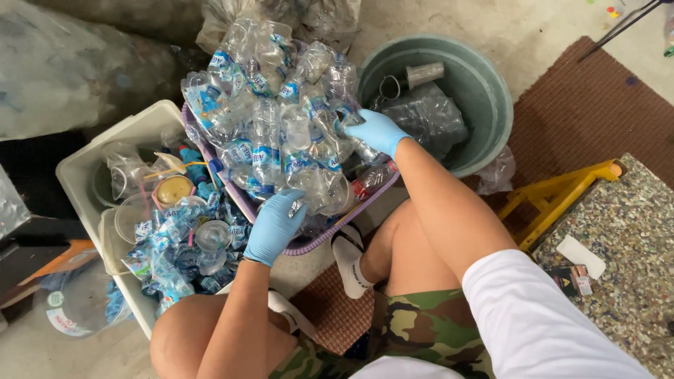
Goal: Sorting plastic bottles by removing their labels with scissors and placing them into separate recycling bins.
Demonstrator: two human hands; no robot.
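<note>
— Nearest the camera?
— Bare knees, camouflage shorts [421,330]. The left hand [275,226], blue-gloved, grips a crushed bottle [303,184] at the purple basket [319,241]'s 6 o'clock rim.
— And the right hand [378,131]?
— At 2 o'clock, fingers closed on another clear bottle [342,112] atop the bottle heap [274,105], beside the green tub [491,91].

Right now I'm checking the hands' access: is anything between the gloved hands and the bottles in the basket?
Nothing visible is. The left hand already rests on the bottles at the near rim of the basket, and the right hand touches them at the far side, beside the green tub.
</note>
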